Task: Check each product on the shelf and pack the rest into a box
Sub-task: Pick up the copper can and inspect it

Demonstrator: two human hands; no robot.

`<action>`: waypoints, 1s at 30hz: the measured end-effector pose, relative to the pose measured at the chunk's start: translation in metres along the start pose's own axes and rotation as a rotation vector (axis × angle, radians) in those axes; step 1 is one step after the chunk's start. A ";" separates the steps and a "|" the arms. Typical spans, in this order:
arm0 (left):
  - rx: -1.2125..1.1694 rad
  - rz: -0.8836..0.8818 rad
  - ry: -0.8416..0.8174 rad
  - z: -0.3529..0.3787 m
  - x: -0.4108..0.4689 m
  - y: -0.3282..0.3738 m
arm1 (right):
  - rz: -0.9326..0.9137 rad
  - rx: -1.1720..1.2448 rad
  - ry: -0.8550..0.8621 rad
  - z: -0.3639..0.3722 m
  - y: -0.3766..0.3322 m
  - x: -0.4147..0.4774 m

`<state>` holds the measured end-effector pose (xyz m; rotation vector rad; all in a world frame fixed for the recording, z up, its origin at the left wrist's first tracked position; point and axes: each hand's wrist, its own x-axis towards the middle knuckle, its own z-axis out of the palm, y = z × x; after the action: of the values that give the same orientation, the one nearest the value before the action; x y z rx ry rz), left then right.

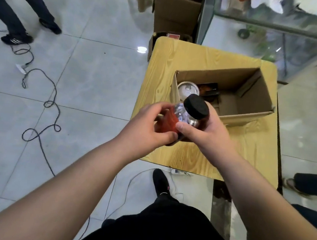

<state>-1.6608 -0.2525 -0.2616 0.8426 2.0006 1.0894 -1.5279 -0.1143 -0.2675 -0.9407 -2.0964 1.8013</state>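
Both hands raised over the near-left part of a yellow wood-grain worktop (179, 52), sharing one clear jar (181, 116) with a black screw lid (196, 106) and a red label.

Left hand (149, 126): grip closed round the jar's lower, red-labelled part, fingers curled over the top, thumb underneath.

Right hand (205, 131): grip closed on the jar's upper body just under the lid, thumb pressed across the front, fingers wrapped behind and mostly hidden.

Jar tilted, lid pointing up and away toward the box, held clear of the worktop, just in front of the box's near-left corner. Contents pale and glinting through the clear shoulder; impossible to tell what they are.

Open cardboard box (248, 101) on the worktop, flaps folded down inside. In its far-left corner a round silver tin top (187, 88); just beside it, to the right, a dark packet (209, 89) with an orange patch, too blurred to read. Rest of the box floor bare cardboard.

Beyond the worktop, another brown carton (175, 15) on the floor, and a glass display case (279, 27) at upper right.

Grey tiled floor (82, 54) all around, with a black cable (46, 109) looping across it at left. Own black shoe (160, 182) below the worktop edge. Legs of a bystander (19, 9) in dark trousers at upper left.
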 end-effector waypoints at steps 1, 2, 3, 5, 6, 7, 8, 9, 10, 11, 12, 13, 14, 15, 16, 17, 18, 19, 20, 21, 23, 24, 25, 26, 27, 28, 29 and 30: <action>-0.015 -0.007 -0.001 0.006 0.013 0.003 | -0.033 -0.051 0.038 -0.012 0.001 0.008; -0.037 -0.021 0.013 0.011 0.025 0.004 | -0.063 -0.089 0.076 -0.025 0.002 0.016; -0.051 -0.038 0.037 0.015 0.037 0.004 | -0.088 -0.120 0.113 -0.037 0.003 0.023; -0.040 -0.098 0.065 0.025 0.059 0.001 | -0.094 -0.169 0.165 -0.063 0.009 0.042; -0.028 -0.131 0.059 0.028 0.066 -0.002 | -0.085 -0.200 0.173 -0.073 0.011 0.048; -0.022 -0.162 0.040 0.031 0.073 -0.005 | -0.070 -0.244 0.170 -0.081 0.013 0.055; -0.018 -0.194 0.016 0.036 0.080 -0.009 | -0.057 -0.295 0.162 -0.089 0.016 0.064; -0.007 -0.215 -0.006 0.040 0.086 -0.011 | -0.046 -0.339 0.154 -0.094 0.018 0.071; 0.009 -0.228 -0.027 0.044 0.091 -0.014 | -0.028 -0.376 0.139 -0.097 0.021 0.078; 0.031 -0.235 -0.049 0.048 0.095 -0.015 | -0.005 -0.412 0.115 -0.098 0.023 0.085; 0.058 -0.239 -0.070 0.051 0.098 -0.016 | 0.014 -0.453 0.084 -0.098 0.026 0.091; 0.090 -0.240 -0.084 0.055 0.100 -0.017 | 0.027 -0.493 0.045 -0.097 0.029 0.097; 0.122 -0.240 -0.093 0.058 0.101 -0.018 | 0.037 -0.533 -0.003 -0.095 0.032 0.103; 0.151 -0.239 -0.096 0.061 0.102 -0.018 | 0.045 -0.578 -0.056 -0.092 0.034 0.108; 0.176 -0.238 -0.097 0.064 0.103 -0.019 | 0.047 -0.626 -0.106 -0.088 0.037 0.113; 0.198 -0.239 -0.099 0.065 0.104 -0.020 | 0.047 -0.668 -0.150 -0.083 0.040 0.117; 0.213 -0.247 -0.105 0.067 0.104 -0.021 | 0.048 -0.696 -0.184 -0.078 0.043 0.121; 0.220 -0.255 -0.110 0.067 0.104 -0.021 | 0.054 -0.717 -0.216 -0.073 0.045 0.124; 0.219 -0.261 -0.111 0.067 0.104 -0.022 | 0.061 -0.734 -0.248 -0.069 0.048 0.127; 0.216 -0.265 -0.111 0.067 0.104 -0.022 | 0.072 -0.744 -0.284 -0.066 0.050 0.129; 0.207 -0.266 -0.104 0.066 0.104 -0.023 | 0.099 -0.750 -0.357 -0.062 0.053 0.134; 0.197 -0.266 -0.099 0.066 0.104 -0.024 | 0.116 -0.755 -0.393 -0.061 0.053 0.137; 0.186 -0.267 -0.092 0.066 0.103 -0.024 | 0.136 -0.762 -0.424 -0.061 0.053 0.140; 0.175 -0.267 -0.084 0.066 0.103 -0.025 | 0.155 -0.772 -0.449 -0.061 0.052 0.142; 0.164 -0.267 -0.074 0.067 0.102 -0.025 | 0.165 -0.788 -0.464 -0.061 0.051 0.144; 0.152 -0.265 -0.063 0.068 0.102 -0.025 | 0.166 -0.810 -0.469 -0.061 0.051 0.146; 0.142 -0.262 -0.051 0.069 0.102 -0.025 | 0.161 -0.831 -0.464 -0.061 0.052 0.148; 0.134 -0.259 -0.042 0.070 0.101 -0.025 | 0.157 -0.846 -0.455 -0.061 0.053 0.149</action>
<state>-1.6647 -0.1533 -0.3384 0.6440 2.0965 0.7926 -1.5922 0.0256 -0.3389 -0.9215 -3.2721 1.2283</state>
